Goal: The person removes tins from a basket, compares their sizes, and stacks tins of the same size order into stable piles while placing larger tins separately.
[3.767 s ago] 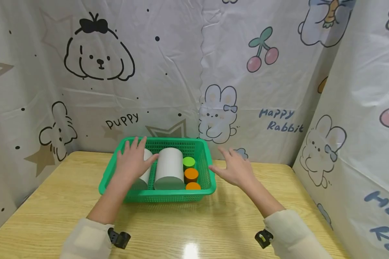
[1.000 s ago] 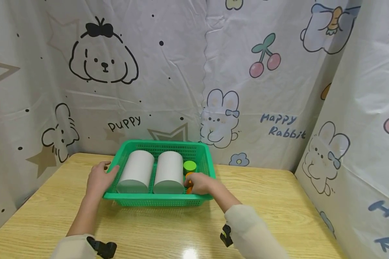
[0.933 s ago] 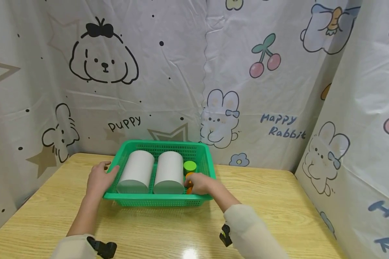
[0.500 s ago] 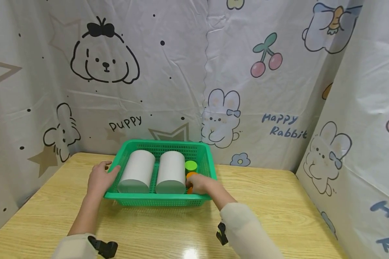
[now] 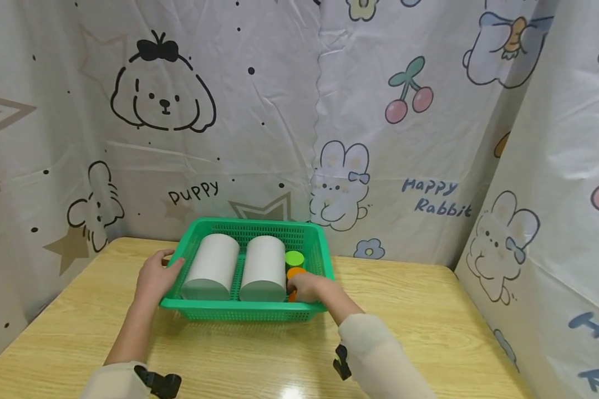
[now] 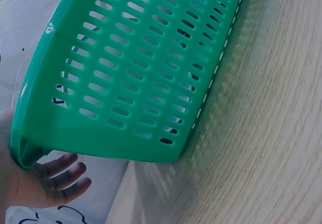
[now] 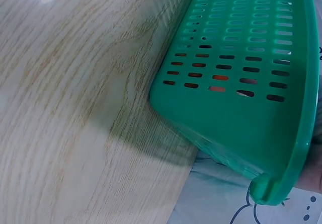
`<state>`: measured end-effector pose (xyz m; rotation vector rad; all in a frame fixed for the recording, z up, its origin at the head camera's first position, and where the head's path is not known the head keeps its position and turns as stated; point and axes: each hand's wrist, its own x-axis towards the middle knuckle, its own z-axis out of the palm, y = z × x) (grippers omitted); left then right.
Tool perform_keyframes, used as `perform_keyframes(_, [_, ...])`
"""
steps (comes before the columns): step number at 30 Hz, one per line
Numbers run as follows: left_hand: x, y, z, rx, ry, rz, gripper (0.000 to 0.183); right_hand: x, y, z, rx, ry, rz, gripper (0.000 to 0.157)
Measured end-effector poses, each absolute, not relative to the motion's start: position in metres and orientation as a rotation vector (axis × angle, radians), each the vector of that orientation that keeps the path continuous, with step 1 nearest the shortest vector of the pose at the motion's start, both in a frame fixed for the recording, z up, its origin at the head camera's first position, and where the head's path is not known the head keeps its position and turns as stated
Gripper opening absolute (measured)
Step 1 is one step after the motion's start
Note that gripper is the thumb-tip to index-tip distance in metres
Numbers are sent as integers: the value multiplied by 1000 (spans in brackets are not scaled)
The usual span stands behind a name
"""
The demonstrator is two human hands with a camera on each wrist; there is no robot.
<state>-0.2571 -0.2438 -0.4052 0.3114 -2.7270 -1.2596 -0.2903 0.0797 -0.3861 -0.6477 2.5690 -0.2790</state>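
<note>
A green perforated plastic basket (image 5: 247, 304) stands on the wooden table. Two large white cylinders (image 5: 213, 260) lie side by side in it. Along its right side are a short cylinder with a lime-green top (image 5: 294, 259) and orange ones (image 5: 295, 272). My left hand (image 5: 152, 277) holds the basket's left rim, thumb over it; in the left wrist view its other fingers (image 6: 75, 176) extend beneath the rim. My right hand (image 5: 310, 287) reaches in over the right rim, fingers curled down at an orange cylinder, partly covering it; the right wrist view hides the fingertips behind the basket wall.
The wooden table (image 5: 389, 332) extends to both sides and in front of the basket. A printed cloth (image 5: 259, 111) hangs behind, with more cloth at left and right. A black wrist device (image 5: 160, 382) sits on each sleeve.
Since the oldest frame, my left hand has moved from above the basket to its left rim, and my right hand from outside into the basket. Over the last second both stay nearly still.
</note>
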Motion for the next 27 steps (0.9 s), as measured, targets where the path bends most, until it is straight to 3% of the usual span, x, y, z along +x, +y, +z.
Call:
perform_keyframes(11, [-259,-245,-406,307,-2738,-1271,62,-288,83,-380,-683,2654,-343,30])
perform_keyframes(20, [-257,-245,-407,291,-2736,-1262,60,-286,87,-365,-717,2668,-412,43])
perform_keyframes(27, [-259,-245,-408,289,-2736,-1252,59,-285,91,-354,-816,2690,-444,42])
